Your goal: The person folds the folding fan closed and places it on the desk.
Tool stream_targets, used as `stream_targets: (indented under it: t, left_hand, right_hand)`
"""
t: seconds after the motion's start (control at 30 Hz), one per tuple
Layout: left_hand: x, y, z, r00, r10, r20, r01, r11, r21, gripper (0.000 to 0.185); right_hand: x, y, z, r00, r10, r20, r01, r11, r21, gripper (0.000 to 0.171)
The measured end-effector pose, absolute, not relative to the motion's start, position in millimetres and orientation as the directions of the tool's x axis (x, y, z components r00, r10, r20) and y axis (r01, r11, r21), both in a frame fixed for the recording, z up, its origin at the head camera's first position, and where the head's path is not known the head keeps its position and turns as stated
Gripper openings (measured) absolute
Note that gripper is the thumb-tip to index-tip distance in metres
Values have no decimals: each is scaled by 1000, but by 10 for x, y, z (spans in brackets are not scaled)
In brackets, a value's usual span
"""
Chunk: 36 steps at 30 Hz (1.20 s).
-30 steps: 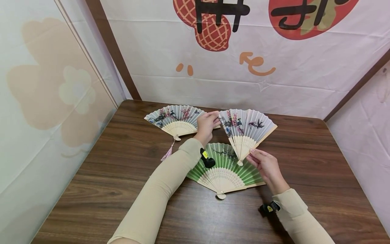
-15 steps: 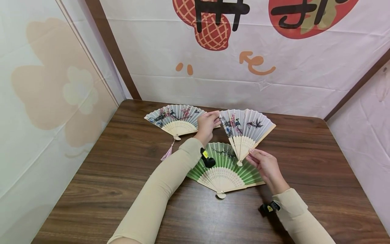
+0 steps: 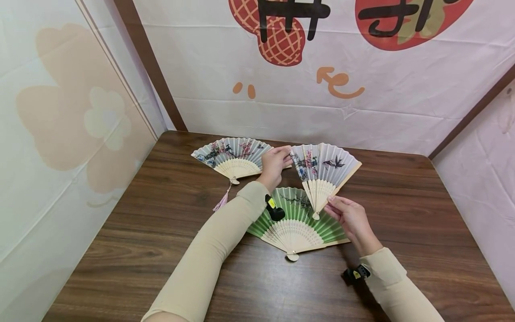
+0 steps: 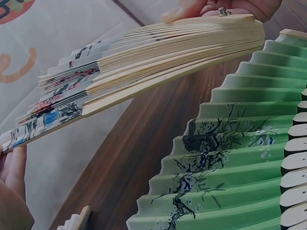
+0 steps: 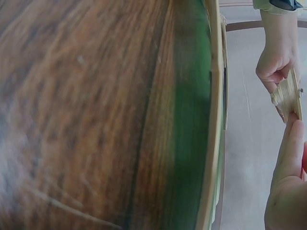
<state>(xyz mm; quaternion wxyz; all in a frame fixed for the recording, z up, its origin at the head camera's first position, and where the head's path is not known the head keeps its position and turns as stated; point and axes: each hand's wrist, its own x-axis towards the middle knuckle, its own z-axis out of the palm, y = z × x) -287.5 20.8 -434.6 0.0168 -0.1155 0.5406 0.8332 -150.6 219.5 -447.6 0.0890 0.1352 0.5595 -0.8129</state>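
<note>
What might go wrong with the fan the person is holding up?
The held fan is pinched at its left edge by the left hand and low on its right edge by the right hand, so a hard pull might tear it. It is also held above part of the open green fan, so if it slipped, it could land there and perhaps bend something.
</note>
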Motion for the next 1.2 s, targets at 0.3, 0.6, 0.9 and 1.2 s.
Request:
stream_targets:
  t: [0.3, 0.6, 0.9, 1.2]
  left_hand:
    - [-2861, 205, -4347, -973, -86, -213, -160, -411, 898, 25]
    - [-2865, 222, -4363, -972, -86, -220, -167, -409, 897, 24]
    - [-2890, 236, -4388, -969, -85, -233, -181, -398, 900, 21]
    - [-2870, 236, -4369, -971, -72, -228, -185, -376, 908, 23]
  right_hand:
    - [-1492, 2183, -4474, -943, -7, -332, 313, -355, -881, 42]
    - [-1494, 2176, -4480, -942, -13, -337, 320, -345, -882, 42]
    - [-1505, 2172, -4500, -942, -28, -335, 325, -329, -886, 44]
    - [-1498, 2173, -4477, -938, -41, -345, 339, -319, -885, 42]
